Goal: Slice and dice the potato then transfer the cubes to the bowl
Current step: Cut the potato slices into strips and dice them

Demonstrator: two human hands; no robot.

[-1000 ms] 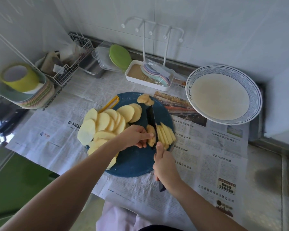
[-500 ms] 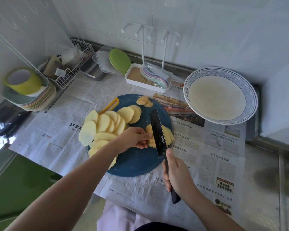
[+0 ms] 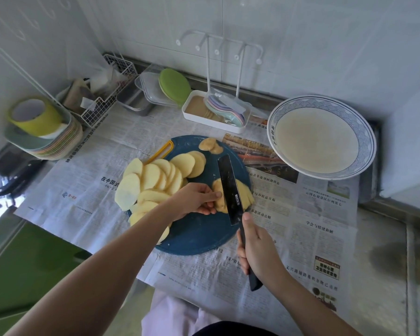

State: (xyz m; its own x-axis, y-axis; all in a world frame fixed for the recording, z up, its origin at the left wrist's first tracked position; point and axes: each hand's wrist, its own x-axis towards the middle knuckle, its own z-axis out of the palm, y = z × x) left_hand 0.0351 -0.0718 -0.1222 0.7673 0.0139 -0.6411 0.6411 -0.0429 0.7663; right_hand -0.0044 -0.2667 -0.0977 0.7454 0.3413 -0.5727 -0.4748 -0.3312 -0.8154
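Head view: 1 s ago the knife (image 3: 230, 190) was down in the small stack of slices (image 3: 217, 194). Now it's lifted and rolled, with the flat of the blade facing up over the stack. Cut strips (image 3: 247, 194) lie just right of the blade. My read: one cut is done and the knife is resetting for the next. We're in the strip stage, no cubes yet.

The fanned potato slices (image 3: 155, 180) on the left of the blue cutting board (image 3: 199, 235) are uncut. Two end pieces (image 3: 210, 145) sit at the far edge. The bowl (image 3: 367, 141) is far right on the newspaper (image 3: 301, 214) over the tabletop (image 3: 386, 263), with no potato in it. Most of the task remains.

Left hand (image 3: 194, 198): forearm reaches in from near left, fingers curled and pinching the stack's left side, fingertip close to the blade.

Right hand (image 3: 258, 253): wrapped round the knife handle, thumb along its top, handle butt sticking out toward the near side.
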